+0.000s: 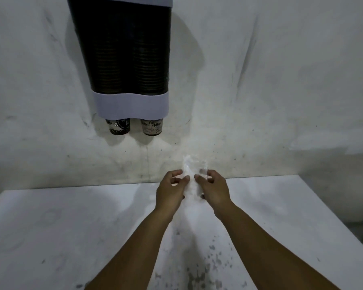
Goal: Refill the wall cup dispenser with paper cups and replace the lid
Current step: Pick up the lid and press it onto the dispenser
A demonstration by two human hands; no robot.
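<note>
Head view | clear plastic wrapper [192, 181] is pinched by left hand [169, 192] and right hand [215, 190] | wall cup dispenser [126, 59] lidded | cup print illegible

White countertop [71, 237] fills the lower frame, back edge butting the wall from 9 to 3 o'clock. Surface scuffed; faint ring marks at 8 o'clock. Dark specks and blotches [210, 266] scattered near 6 o'clock, thinning toward centre. Pale powdery smear [189, 216] runs from centre toward 6. Right edge falls away at 4 o'clock; something white beyond it, too cropped to tell
</note>
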